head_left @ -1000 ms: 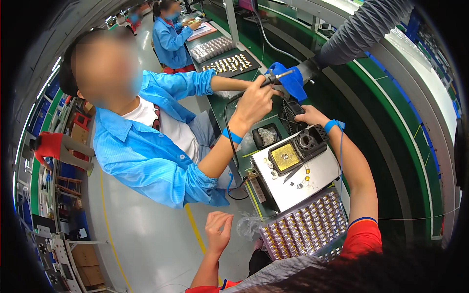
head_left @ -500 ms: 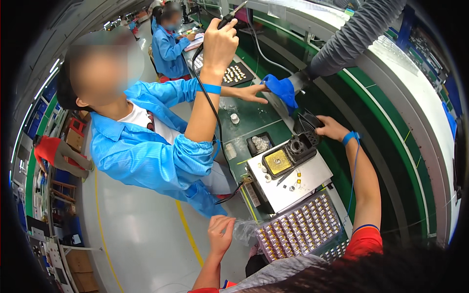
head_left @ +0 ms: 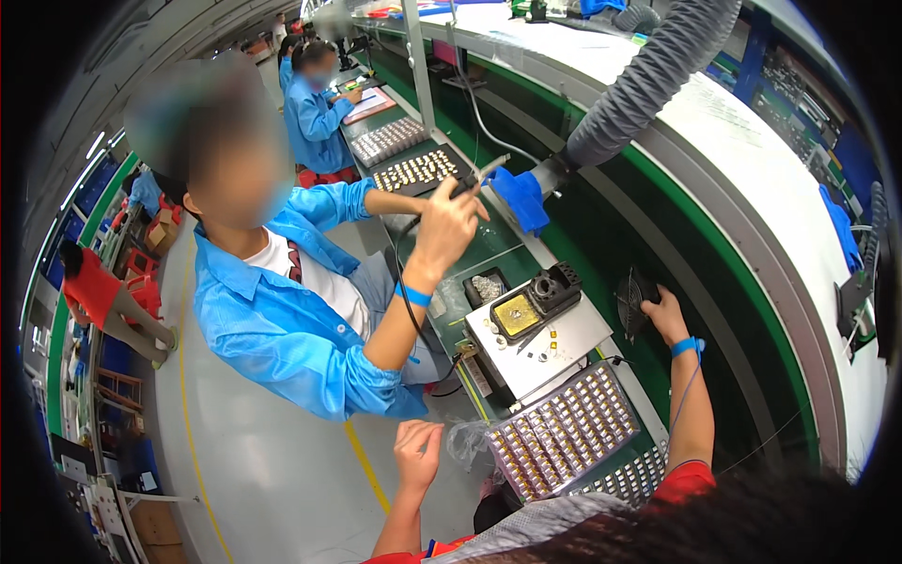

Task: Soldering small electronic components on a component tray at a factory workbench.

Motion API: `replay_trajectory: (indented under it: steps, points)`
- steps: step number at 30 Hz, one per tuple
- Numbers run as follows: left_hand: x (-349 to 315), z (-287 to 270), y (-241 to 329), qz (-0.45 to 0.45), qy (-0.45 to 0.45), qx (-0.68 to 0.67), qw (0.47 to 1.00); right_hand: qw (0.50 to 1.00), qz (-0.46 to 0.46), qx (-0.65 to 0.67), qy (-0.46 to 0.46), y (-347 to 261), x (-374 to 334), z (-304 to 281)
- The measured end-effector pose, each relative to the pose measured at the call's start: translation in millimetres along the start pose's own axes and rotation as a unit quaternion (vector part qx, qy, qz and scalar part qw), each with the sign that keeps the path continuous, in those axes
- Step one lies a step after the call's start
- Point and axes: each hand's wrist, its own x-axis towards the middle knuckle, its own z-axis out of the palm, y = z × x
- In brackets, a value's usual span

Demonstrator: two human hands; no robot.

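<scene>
One black fan (head_left: 629,303) is right of the frame's centre, its long axis nearly upright in the picture, its grille facing left. The right hand (head_left: 665,318) is clamped on its right edge. At lower centre, the left hand (head_left: 418,456) is curled; whether thumb and fingertips meet, I cannot tell. One clear bag (head_left: 467,444) lies just beside it. Near centre, one white box (head_left: 575,340) bears one black stand (head_left: 554,289).

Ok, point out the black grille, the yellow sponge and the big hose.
Grille (head_left: 632,299), head view: middle of its mesh face.
Sponge (head_left: 515,317), head view: middle of its yellow top.
Big hose (head_left: 648,86), head view: middle of its ribbed grey side.
</scene>
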Motion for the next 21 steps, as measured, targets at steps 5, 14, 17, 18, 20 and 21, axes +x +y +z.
replay_trajectory:
  steps: [5,14,17,18,20,21]
  points:
    - [-3,0,13,0.012,-0.008,-0.013,1.0,0.994,-0.009,-0.038,0.099,0,-63,-17]
    - [-11,8,71,0.053,-0.057,-0.037,0.996,0.979,-0.011,0.036,0.198,-23,-156,-33]
    - [-25,11,88,0.06,-0.081,-0.045,0.994,0.981,-0.019,0.048,0.186,-41,-179,-34]
    - [-29,11,94,0.065,-0.097,-0.042,0.992,0.983,-0.036,0.024,0.178,-41,-189,-37]
    - [-37,16,109,0.073,-0.109,-0.051,0.99,0.986,-0.011,0.045,0.158,-45,-206,-44]
    - [-43,17,111,0.075,-0.118,-0.044,0.989,0.986,-0.004,0.073,0.15,-44,-213,-44]
